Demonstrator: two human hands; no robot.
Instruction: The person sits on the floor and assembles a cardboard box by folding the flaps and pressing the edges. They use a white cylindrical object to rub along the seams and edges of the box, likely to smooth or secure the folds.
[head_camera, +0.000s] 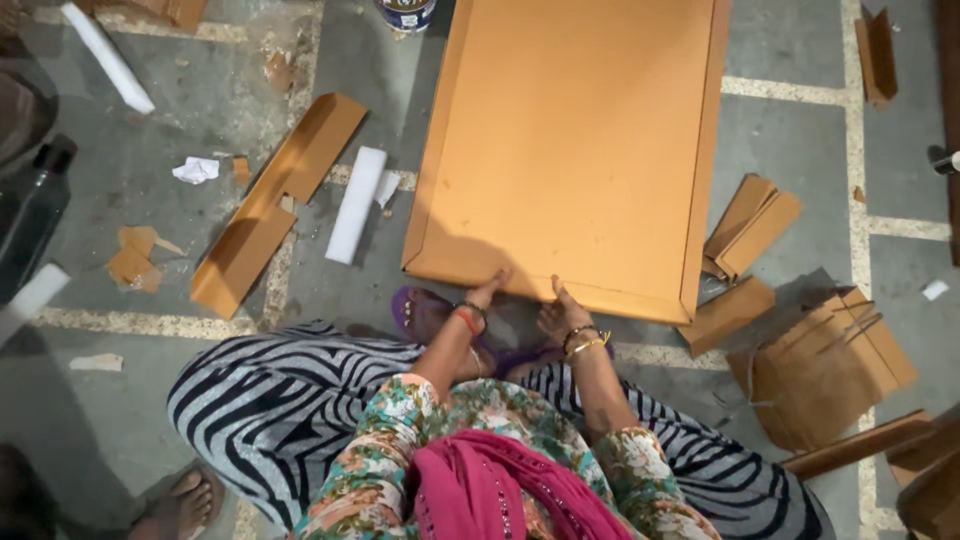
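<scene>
A large flat orange-brown cardboard tray (570, 140) with folded-up edges lies on the grey floor in front of me. My left hand (487, 293) reaches to its near edge, fingers touching the folded rim. My right hand (558, 312) rests against the same near edge a little to the right, thumb raised onto the rim. Both wrists wear bangles. Neither hand grips anything that I can see; the fingers press on the cardboard edge. My legs in striped black-and-white trousers and a purple sandal (420, 310) sit just below the tray.
A folded cardboard strip (270, 210) and a white strip (356, 205) lie to the left. Cardboard offcuts (750, 225) and a folded stack (825, 365) lie to the right. A tin (406, 12) stands at the top. Another person's foot (180, 505) shows at bottom left. A dark bottle (35, 215) lies far left.
</scene>
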